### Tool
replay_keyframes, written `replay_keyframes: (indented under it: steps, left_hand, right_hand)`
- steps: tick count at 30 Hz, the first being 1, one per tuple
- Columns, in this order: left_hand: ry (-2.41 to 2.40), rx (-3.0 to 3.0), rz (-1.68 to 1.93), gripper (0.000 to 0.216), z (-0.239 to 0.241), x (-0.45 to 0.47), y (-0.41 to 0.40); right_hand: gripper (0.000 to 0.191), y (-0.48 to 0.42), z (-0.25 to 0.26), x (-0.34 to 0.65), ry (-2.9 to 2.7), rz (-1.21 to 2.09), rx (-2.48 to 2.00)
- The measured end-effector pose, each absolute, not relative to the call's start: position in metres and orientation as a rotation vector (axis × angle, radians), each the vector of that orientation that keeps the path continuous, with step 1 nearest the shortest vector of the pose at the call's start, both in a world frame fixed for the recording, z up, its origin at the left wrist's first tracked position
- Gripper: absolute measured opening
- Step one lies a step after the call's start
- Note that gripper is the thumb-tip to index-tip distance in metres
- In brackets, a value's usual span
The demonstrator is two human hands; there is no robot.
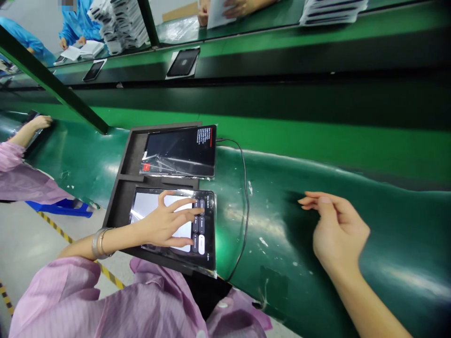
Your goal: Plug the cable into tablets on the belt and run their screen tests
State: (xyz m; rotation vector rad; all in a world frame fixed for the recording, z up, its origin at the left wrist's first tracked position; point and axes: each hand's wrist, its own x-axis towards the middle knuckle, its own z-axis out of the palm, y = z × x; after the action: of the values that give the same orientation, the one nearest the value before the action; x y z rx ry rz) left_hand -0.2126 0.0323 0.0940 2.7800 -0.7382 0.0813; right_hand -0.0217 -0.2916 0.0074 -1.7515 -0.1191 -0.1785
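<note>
My left hand (165, 220) is spread over the lit lower tablet (210, 223), its fingertips at the panel of buttons on the screen. This tablet lies in a dark foam tray (121, 199), in the compartment nearer to me. The upper tablet (179, 150) rests across the farther compartment, its dark screen showing red and white text and a film with creases over it. A thin black cable (246, 197) runs from its right edge and loops down toward me. To the right, my right hand (338, 230) hovers above the green mat, thumb and fingers loosely closed with nothing visible in them.
A conveyor belt (282, 112) runs behind the green work mat (282, 281), with tablets (183, 62) on its far side. A green post (66, 98) slants at left. A co-worker's hand (40, 123) is at far left; others work across the line near stacked white packaging (120, 23).
</note>
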Motion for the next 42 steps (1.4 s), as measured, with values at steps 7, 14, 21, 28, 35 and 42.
replay_keyframes:
  steps: [7,14,21,28,35,42]
  left_hand:
    - [-0.653,2.748,0.293,0.055,0.096,-0.216,0.034]
    - [-0.533,2.795,0.33,0.04,0.098,-0.234,0.048]
    - [0.2,2.796,0.389,0.024,0.092,-0.283,0.086]
    - [0.764,2.551,0.537,0.033,0.064,-0.329,0.109]
    - [0.72,2.574,0.537,0.035,0.062,-0.329,0.104]
    - [0.645,2.697,0.497,0.036,0.062,-0.331,0.1]
  right_hand:
    - [0.028,-0.292,0.009,-0.023,-0.12,-0.172,-1.77]
    - [0.025,-0.292,0.008,-0.022,-0.101,-0.175,-1.781]
    - [0.025,-0.294,0.006,-0.02,-0.081,-0.15,-1.808]
    - [0.027,-0.294,0.008,-0.02,-0.074,-0.133,-1.852]
    - [0.023,-0.293,0.008,-0.018,-0.076,-0.135,-1.857]
    - [0.021,-0.29,0.013,-0.02,-0.062,-0.116,-1.883]
